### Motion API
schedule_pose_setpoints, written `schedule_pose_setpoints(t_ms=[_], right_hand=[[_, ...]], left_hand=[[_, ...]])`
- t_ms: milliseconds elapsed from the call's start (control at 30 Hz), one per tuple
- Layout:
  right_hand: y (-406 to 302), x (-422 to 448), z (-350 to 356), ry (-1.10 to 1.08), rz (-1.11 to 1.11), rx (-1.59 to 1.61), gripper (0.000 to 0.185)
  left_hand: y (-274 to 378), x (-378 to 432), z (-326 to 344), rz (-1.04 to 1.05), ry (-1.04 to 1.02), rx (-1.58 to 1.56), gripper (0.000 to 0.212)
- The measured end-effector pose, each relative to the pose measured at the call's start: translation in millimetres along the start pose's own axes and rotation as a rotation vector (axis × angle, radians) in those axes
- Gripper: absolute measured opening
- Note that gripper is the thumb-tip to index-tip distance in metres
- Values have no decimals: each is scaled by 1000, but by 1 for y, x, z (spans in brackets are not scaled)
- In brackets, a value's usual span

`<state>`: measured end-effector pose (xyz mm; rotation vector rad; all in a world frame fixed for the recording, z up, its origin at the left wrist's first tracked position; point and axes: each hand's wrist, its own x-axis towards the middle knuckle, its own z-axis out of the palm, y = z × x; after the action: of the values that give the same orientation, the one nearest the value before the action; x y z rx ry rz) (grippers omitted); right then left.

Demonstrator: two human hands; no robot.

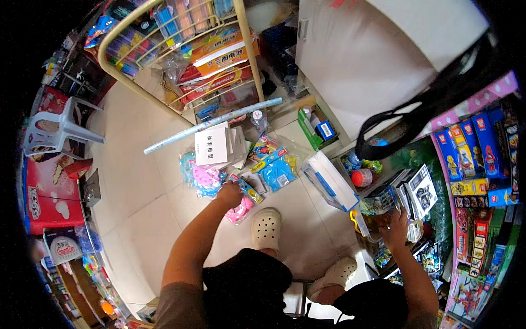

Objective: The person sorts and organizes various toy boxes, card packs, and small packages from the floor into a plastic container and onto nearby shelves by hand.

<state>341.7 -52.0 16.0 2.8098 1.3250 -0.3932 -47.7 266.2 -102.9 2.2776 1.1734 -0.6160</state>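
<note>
My left hand (230, 195) is bent over the floor, its fingers curled at the end of a packet's blue header card (249, 190). A pink toy (240, 210) in clear wrap lies just below that hand. Beside it are a packet with a blue toy (276, 174), a packet with a pink toy piece (206, 176) and a stack of white boxes (211, 144) bearing writing. My right hand (395, 231) reaches into a goods-filled bin on the right, next to printed booklets (423, 192). Its fingertips are partly hidden among the goods, so any grip is unclear.
A wrapped light-blue tube (213, 125) lies across the floor near a yellow wire rack (135, 92). A green box (309, 128) and a white-and-blue box (332, 181) sit toward the right. Boxed toys (468, 148) line the right shelf. A plastic chair (61, 127) stands far left.
</note>
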Motion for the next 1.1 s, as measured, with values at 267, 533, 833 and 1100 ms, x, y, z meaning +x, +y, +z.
schedule_pose_setpoints(t_ms=[267,533,833,1100], right_hand=[[-8,-21,0,-63,-28,340,71],[-18,-40,15,-49,-183,152,54],[-42,-54,17,-112,-417,341,46],[-147,-59,6,-376,-253,842,48]], left_hand=[[45,66,36,-166,251,61,56],[38,37,31,-305,57,59,66],[28,-39,1,32,521,-288,33],[133,-95,-30,555,-186,-1017,38]])
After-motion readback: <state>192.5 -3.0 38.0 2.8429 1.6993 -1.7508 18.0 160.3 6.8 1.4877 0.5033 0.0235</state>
